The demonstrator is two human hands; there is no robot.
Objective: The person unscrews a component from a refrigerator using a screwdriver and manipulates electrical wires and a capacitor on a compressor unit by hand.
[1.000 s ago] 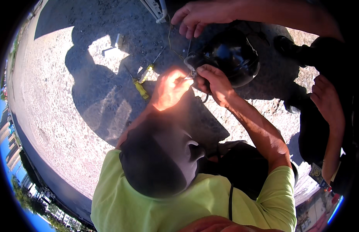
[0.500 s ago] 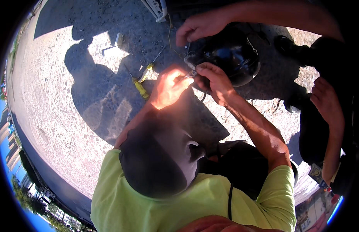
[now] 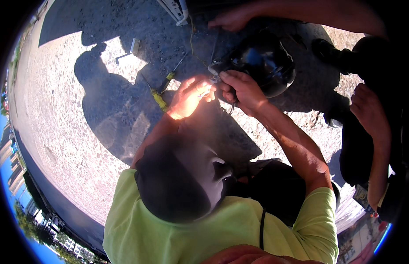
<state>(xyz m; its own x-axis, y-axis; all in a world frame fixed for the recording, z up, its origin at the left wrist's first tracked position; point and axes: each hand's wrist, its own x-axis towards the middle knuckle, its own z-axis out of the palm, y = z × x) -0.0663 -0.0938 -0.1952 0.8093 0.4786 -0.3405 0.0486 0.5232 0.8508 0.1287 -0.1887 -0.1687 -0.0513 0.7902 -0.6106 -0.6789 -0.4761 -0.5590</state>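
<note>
My left hand (image 3: 193,94), glowing in bright sun, has its fingers closed near their tips around something small and pale that I cannot make out. Just to its right, my right hand (image 3: 245,91) pinches a thin grey cable (image 3: 213,70) between thumb and curled fingers. A dark loop of cable hangs below that hand. Behind it sits a glossy black rounded body (image 3: 264,64), with the cable end close to its left side. Another person's hand (image 3: 231,20) reaches in above, near a thin line running down toward the cable.
Two yellow-handled screwdrivers (image 3: 159,101) lie left of my hands, by a small white block (image 3: 135,46). A white metal frame leg (image 3: 180,17) stands at the top. Another person's hand (image 3: 369,110) and dark shoe (image 3: 330,53) are at right. A dark fabric-covered rounded shape (image 3: 178,185) fills the lower middle.
The other person's upper hand has moved up, away from the cable. My left hand has drawn slightly apart from my right, which has shifted a little left.
</note>
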